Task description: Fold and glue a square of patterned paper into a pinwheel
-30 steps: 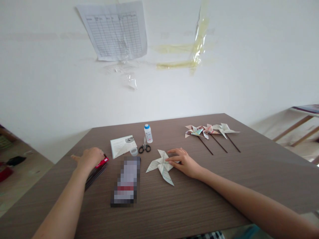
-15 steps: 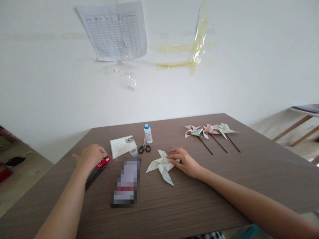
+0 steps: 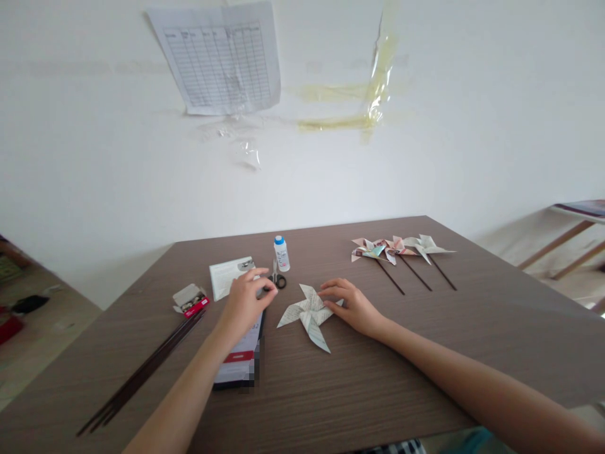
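Observation:
A four-bladed pinwheel head [image 3: 309, 312] folded from printed paper lies on the table in front of me. My right hand [image 3: 352, 307] grips its right side, the fingers bent over the blade. My left hand [image 3: 246, 299] is in the air left of the pinwheel, thumb and forefinger pinched together; whatever is between them is too small to make out. Below that hand lies a flat case with a printed label [image 3: 239, 359], partly covered by the arm. A small red and white box [image 3: 193, 301] stands with its flap up, beside several thin dark sticks [image 3: 142, 372].
Behind my left hand are a white card [image 3: 224, 277], black-handled scissors [image 3: 280, 281] and a white glue bottle [image 3: 282, 255] with a blue cap. Three finished pinwheels on sticks [image 3: 399, 252] lie at the back right. A wall [image 3: 331, 183] rises behind the table [image 3: 378, 391].
My left hand has moved right from the small box to beside the paper pinwheel, its fingers now pinched. The box and sticks have come into view. My right hand stays on the pinwheel.

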### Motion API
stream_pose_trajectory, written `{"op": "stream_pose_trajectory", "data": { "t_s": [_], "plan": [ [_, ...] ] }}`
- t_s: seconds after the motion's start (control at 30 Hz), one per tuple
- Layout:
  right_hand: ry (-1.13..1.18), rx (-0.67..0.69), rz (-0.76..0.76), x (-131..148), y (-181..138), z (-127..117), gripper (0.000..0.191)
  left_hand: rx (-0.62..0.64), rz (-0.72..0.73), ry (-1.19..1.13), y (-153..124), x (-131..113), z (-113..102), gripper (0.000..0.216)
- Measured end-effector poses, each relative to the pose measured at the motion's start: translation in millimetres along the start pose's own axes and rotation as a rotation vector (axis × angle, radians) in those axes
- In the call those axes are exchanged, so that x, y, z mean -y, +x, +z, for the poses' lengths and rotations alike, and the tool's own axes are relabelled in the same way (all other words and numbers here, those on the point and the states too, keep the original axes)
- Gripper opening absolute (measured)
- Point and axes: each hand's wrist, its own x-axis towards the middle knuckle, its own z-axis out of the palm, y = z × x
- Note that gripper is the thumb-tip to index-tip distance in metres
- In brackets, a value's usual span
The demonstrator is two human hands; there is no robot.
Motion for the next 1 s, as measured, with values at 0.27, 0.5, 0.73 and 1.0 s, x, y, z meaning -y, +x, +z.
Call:
{"op": "stream_pose_trajectory", "data": {
  "t_s": [0.27, 0.5, 0.73, 1.0],
  "plan": [
    [0.051, -0.104, -0.051, 3, 1, 5, 0.016, -0.009, 0.071, -0.209, -22, -38, 52, 0.017],
    [0.032, -0.040, -0.055, 10, -2, 4, 0.011, -0.083, 0.069, -0.242, -34, -40, 72, 0.016],
    [0.015, -0.012, -0.121, 17, -2, 6, 0.009, -0.103, 0.069, -0.256, -37, -44, 72, 0.018],
    [-0.015, -0.033, -0.164, 20, 0, 7, 0.011, -0.118, 0.100, -0.257, -39, -44, 73, 0.017]
  ]
}}
